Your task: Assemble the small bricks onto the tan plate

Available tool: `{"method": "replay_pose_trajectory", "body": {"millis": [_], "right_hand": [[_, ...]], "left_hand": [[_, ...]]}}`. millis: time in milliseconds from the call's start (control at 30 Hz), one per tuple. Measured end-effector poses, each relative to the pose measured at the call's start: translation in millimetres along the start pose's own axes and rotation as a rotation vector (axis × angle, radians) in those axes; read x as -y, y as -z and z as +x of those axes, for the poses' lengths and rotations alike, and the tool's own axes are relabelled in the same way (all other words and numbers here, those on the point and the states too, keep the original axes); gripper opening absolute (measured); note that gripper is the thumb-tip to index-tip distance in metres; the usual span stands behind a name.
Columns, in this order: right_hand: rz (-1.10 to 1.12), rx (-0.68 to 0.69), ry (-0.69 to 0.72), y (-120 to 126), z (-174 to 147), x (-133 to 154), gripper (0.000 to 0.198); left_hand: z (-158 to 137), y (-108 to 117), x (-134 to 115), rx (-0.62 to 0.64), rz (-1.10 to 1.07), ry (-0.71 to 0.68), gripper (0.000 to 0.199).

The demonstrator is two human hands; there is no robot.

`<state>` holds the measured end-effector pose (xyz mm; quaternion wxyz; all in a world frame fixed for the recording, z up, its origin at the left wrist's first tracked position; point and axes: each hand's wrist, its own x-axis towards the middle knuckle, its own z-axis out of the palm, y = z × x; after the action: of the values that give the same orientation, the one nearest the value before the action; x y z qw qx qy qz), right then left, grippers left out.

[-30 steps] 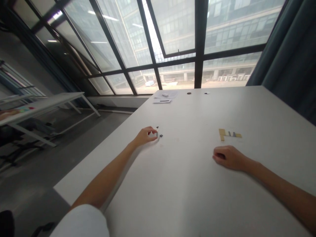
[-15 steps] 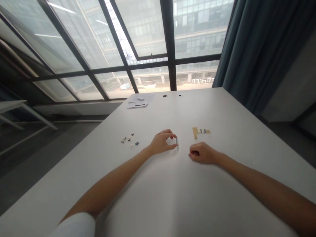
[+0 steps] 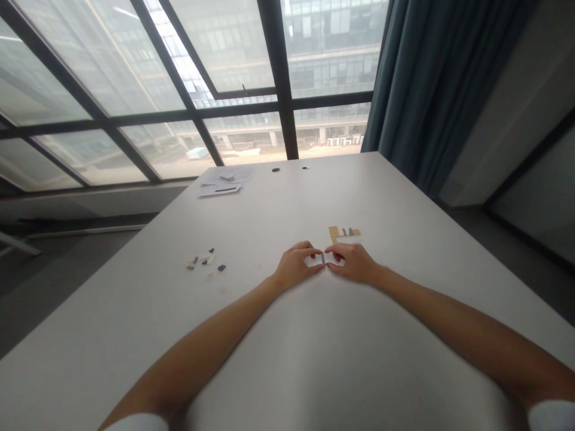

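Note:
Between the thumb and fingertips of my left hand [image 3: 296, 264] is a small, narrow grey building brick [image 3: 323, 259], held on end just above or on the table; I cannot tell which. My right hand [image 3: 353, 262] meets it from the other side, its thumb and index fingertip at the brick's two ends. Just beyond my right hand lies a flat assembly of tan, white and grey bricks [image 3: 344, 232], its near part partly hidden by the fingers. Off to the left of my left hand is a scatter of loose small pieces [image 3: 204, 260], black, grey and cream.
The white table [image 3: 278, 209] stretches ahead to a window wall. Papers with a small white object [image 3: 222, 182] lie at its far left corner. Two small dark items, one a round disc [image 3: 275, 170], sit near the far edge. A blue curtain [image 3: 413, 90] hangs at the right.
My right hand has gone from a loose fist beside the brick to pinching at it. The camera view has turned to the right, so the scene has shifted left.

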<state>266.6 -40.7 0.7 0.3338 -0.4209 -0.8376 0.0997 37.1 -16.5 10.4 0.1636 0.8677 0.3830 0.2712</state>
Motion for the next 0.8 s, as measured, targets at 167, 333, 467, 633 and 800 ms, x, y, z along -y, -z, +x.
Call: {"method": "replay_pose_trajectory", "body": {"millis": [167,333,467,633,800], "right_hand": [[0.000,0.006,0.003,0.2,0.4,2.9,0.023],[0.021,-0.002,0.015,0.1,-1.1,0.3,0.024],[0.043,-0.004,0.009,-0.2,-1.3,-1.4,0.024],[0.057,-0.012,0.011,-0.8,-0.8,-2.2,0.025],[0.063,-0.027,0.019,-1.9,-0.5,-2.8,0.024]], "left_hand": [[1.0,-3.0,5.4,-0.014,-0.034,-0.008,0.032],[1.0,-6.1,5.6,-0.031,-0.054,-0.013,0.034],[0.8,-7.5,6.1,-0.054,-0.088,-0.024,0.035],[0.5,-7.5,8.3,-0.049,-0.116,-0.039,0.038],[0.2,-6.7,7.0,-0.038,-0.123,-0.031,0.037]]}}
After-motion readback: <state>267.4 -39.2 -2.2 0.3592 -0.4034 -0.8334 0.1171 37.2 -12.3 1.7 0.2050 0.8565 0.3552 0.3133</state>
